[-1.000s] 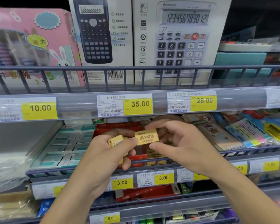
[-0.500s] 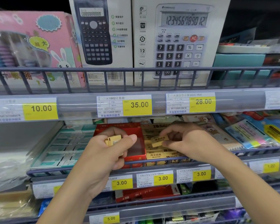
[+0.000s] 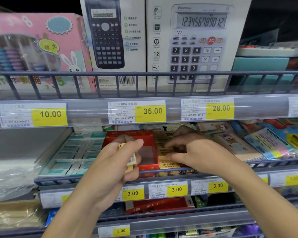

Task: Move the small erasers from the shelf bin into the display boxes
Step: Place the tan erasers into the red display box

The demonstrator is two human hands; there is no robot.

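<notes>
At frame centre, the right hand [image 3: 194, 152] pinches a gold eraser [image 3: 168, 150] over the gold display box [image 3: 169, 164]. Lay it flat, aligned. The left hand [image 3: 117, 162] grips spare erasers [image 3: 132, 158].

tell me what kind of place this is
Most likely a shop's stationery aisle: yellow price tags line the shelf rails, boxed calculators stand above, and eraser display boxes and notebooks fill the shelf below.

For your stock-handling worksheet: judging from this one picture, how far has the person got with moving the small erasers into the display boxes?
Partly done. The gold display box already holds rows of yellow erasers. In hand: the right hand reaches into that box, fingers over the rows, while the left hand grips a few yellow erasers. Left: those erasers need placing, and the red display box looks empty inside.
</notes>
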